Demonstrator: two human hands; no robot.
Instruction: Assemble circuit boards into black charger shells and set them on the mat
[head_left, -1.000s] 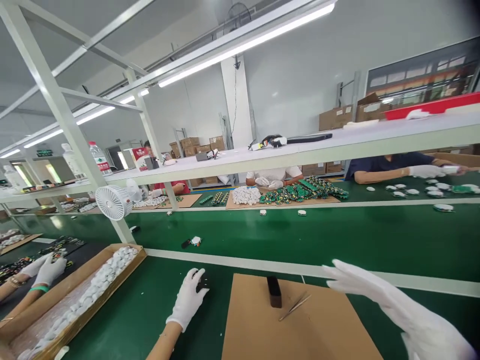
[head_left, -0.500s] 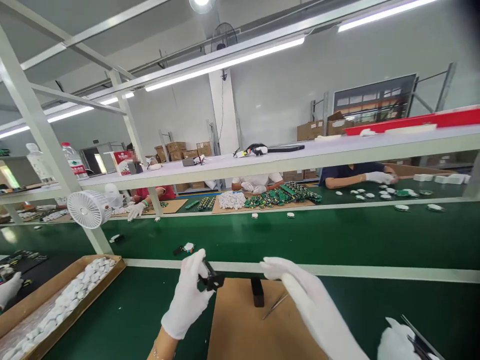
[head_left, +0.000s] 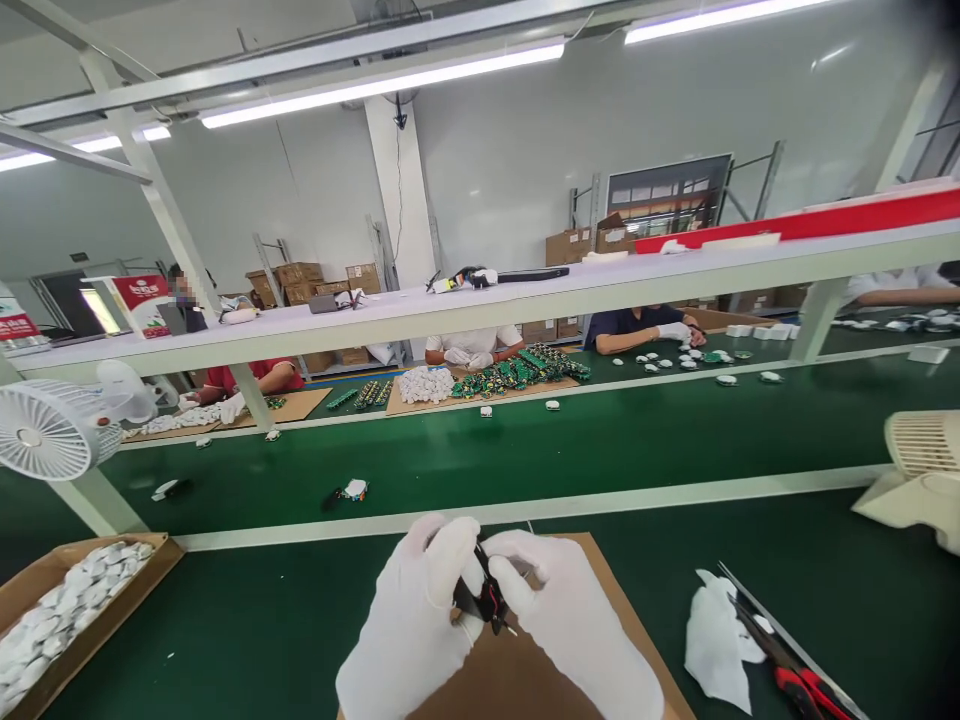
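Observation:
My left hand [head_left: 416, 625], in a white glove, has its fingers closed around a small black plastic part [head_left: 480, 595]. A bit of red wire and a thin metal end show on the part's lower side. From the other side, the gloved fingertips of my right hand [head_left: 574, 625] pinch the same part. Both hands meet just above a brown cardboard sheet [head_left: 495, 685], and they cover much of it. Whether the black block seen earlier on the sheet is in my hands or behind them, I cannot tell.
Right of the sheet lie a crumpled white cloth [head_left: 716, 640] and red-and-black-handled scissors [head_left: 799, 685]. A cardboard box [head_left: 169, 550] of white pieces stands left. Beyond, a green conveyor belt [head_left: 600, 450] carries small parts. A fan [head_left: 52, 430] hangs left; co-workers sit opposite.
My hands, apart before, have come together at the black part. My right hand has closed its fingers on it. The view has turned to the right.

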